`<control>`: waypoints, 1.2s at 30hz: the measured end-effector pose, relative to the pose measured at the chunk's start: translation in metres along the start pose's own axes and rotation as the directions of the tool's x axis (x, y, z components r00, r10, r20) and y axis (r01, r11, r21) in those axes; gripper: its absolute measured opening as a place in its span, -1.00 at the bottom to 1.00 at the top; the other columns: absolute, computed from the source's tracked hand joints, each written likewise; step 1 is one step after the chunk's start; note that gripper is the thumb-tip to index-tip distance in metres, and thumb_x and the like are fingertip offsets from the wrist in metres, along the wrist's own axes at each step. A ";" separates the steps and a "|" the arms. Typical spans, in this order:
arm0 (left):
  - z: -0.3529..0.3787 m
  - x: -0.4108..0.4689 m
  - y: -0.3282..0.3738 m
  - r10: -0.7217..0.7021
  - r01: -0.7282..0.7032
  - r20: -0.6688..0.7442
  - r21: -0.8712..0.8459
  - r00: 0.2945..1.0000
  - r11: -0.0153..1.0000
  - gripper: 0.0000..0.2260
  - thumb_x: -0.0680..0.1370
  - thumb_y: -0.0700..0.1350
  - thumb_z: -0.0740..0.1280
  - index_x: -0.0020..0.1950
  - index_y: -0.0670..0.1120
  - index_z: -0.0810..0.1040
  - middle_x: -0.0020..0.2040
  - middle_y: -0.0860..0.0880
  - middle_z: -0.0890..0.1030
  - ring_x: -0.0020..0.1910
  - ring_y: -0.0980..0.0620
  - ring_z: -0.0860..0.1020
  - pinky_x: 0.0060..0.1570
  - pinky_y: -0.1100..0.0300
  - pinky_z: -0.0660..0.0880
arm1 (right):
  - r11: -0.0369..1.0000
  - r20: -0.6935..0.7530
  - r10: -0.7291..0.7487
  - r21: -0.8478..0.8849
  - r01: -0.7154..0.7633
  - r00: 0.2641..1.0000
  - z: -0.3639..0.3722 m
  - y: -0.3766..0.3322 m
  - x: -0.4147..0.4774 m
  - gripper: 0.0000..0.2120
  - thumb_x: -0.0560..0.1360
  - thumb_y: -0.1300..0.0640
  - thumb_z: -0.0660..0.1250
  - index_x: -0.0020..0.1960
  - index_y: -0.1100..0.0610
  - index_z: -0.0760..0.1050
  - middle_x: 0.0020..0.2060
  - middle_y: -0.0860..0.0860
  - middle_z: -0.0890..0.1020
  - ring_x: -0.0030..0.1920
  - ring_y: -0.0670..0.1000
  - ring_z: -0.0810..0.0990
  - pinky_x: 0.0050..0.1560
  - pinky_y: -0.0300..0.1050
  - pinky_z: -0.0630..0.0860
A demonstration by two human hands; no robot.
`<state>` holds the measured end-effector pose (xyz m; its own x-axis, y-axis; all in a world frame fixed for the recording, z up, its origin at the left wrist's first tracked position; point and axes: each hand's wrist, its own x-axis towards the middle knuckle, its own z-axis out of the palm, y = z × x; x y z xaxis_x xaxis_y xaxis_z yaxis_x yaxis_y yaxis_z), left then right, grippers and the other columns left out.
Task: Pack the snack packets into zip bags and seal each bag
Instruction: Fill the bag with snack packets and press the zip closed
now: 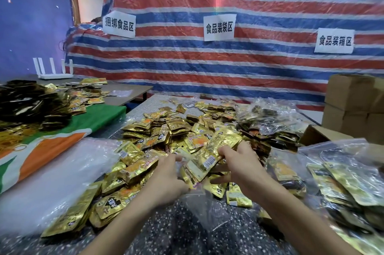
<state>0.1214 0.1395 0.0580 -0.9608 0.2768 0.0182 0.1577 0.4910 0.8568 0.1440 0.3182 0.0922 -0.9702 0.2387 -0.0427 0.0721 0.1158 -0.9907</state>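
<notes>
A big heap of gold snack packets [166,130] covers the table in front of me. My right hand [242,163] grips a bunch of gold packets [212,150] held just above the heap. My left hand [168,173] is curled at the mouth of a clear zip bag [199,198] that hangs toward my lap; the bag's edge is hard to make out. The bunch's lower end sits between both hands, over the bag mouth.
Filled clear bags of packets [342,182] lie at the right, with cardboard boxes [353,101] behind them. Bubble wrap [52,182] and a green-orange cloth [52,140] lie left. A side table [124,90] holds more packets and a white router [54,69]. A striped tarp with paper signs forms the back wall.
</notes>
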 end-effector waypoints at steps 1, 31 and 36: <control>0.000 -0.001 0.000 0.008 -0.009 -0.007 -0.047 1.000 0.999 -0.44 0.42 -0.35 0.46 0.31 0.02 0.36 0.30 -0.09 0.39 0.03 -0.03 0.58 -0.19 0.13 0.56 | 0.999 0.007 -0.029 -0.025 0.029 1.000 0.001 0.000 0.001 -0.90 0.64 0.17 0.22 0.13 0.14 0.33 0.11 0.18 0.54 0.00 0.22 0.69 -0.22 0.17 0.69; -0.025 0.010 0.049 0.117 -0.105 -0.161 0.084 0.980 0.991 -0.68 0.42 0.02 0.52 -0.11 -0.13 0.45 -0.15 -0.08 0.60 -0.26 -0.02 0.65 -0.24 -0.04 0.65 | 0.928 0.018 -0.368 -0.066 0.368 0.930 -0.031 -0.062 -0.002 -0.84 0.37 0.37 0.54 -0.15 0.15 0.67 -0.20 0.06 0.75 -0.14 0.02 0.74 -0.14 -0.08 0.62; -0.029 0.014 0.051 0.150 -0.138 -0.236 0.067 0.960 0.988 -0.94 0.51 -0.22 0.35 -0.08 -0.14 0.47 -0.20 -0.13 0.68 -0.42 -0.07 0.67 -0.34 -0.11 0.65 | 0.913 0.034 -0.408 -0.022 0.408 0.913 -0.032 -0.051 0.007 -0.86 0.36 0.29 0.55 -0.12 0.14 0.66 -0.16 0.02 0.76 -0.12 -0.04 0.74 -0.12 -0.15 0.59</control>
<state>0.1098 0.1443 0.1171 -0.9526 0.1445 0.2678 0.3038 0.5019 0.8098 0.1408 0.3453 0.1471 -0.9226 0.1374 0.3604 -0.3255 0.2241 -0.9186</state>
